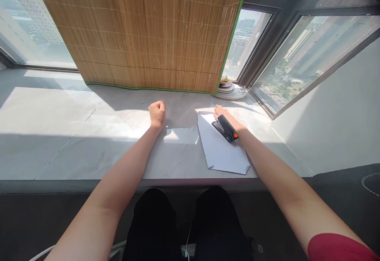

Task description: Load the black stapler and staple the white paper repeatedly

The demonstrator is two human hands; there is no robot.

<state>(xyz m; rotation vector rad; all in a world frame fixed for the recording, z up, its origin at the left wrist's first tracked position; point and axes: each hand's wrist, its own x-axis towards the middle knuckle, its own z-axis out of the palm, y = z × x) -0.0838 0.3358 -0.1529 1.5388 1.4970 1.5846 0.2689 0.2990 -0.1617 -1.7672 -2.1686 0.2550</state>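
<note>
My left hand (157, 113) rests on the grey sill as a closed fist, with nothing showing in it. My right hand (225, 117) lies over a black stapler with an orange tip (225, 128), fingers stretched forward along its far side. The stapler sits on the upper part of a white sheet of paper (221, 150) that lies slanted on the sill. A smaller flat clear or white piece (181, 135) lies between my two hands.
A bamboo blind (145, 31) with a green edge hangs down to the sill (74, 134). A stack of plates (228, 86) stands at the back right corner by the window frame (267, 47). My knees in black trousers (184, 221) are below the sill's front edge.
</note>
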